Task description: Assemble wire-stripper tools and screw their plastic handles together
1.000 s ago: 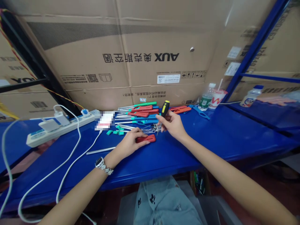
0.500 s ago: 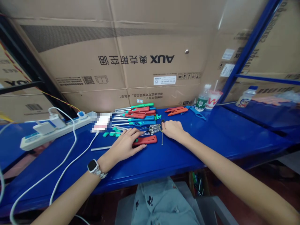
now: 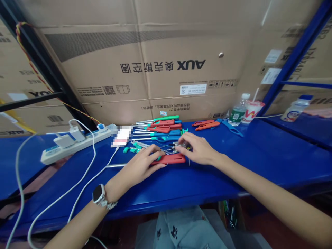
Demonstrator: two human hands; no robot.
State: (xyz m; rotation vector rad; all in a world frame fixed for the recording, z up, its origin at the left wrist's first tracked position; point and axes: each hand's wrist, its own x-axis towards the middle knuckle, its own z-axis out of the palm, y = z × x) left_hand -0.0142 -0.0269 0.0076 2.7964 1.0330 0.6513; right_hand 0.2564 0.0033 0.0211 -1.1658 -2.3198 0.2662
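Observation:
My left hand (image 3: 141, 162) is wrapped around a red long-nozzle lighter (image 3: 172, 159) near the table's front. Its metal tube (image 3: 115, 166) sticks out to the left of my wrist, and part of the body is under my fingers. Just right of it, my right hand (image 3: 199, 148) has thumb and forefinger closed around small wired metal parts (image 3: 178, 147). Below that palm a thin screwdriver shaft (image 3: 189, 162) shows; its handle is mostly hidden. Green plastic pieces (image 3: 133, 148) lie by my left knuckles.
Behind my hands lies a row of red, blue and green lighters (image 3: 163, 128). Orange and blue lighter shells (image 3: 204, 125) lie further right, near a water bottle (image 3: 237, 110) and a cup (image 3: 252, 112). At left are a power strip (image 3: 77, 143), cables and a blurred-out phone (image 3: 121, 136).
My right hand has gone from the screwdriver's handle to the small metal parts, its fingers reaching left over them. My left hand stays on the red lighter. The view has shifted slightly left.

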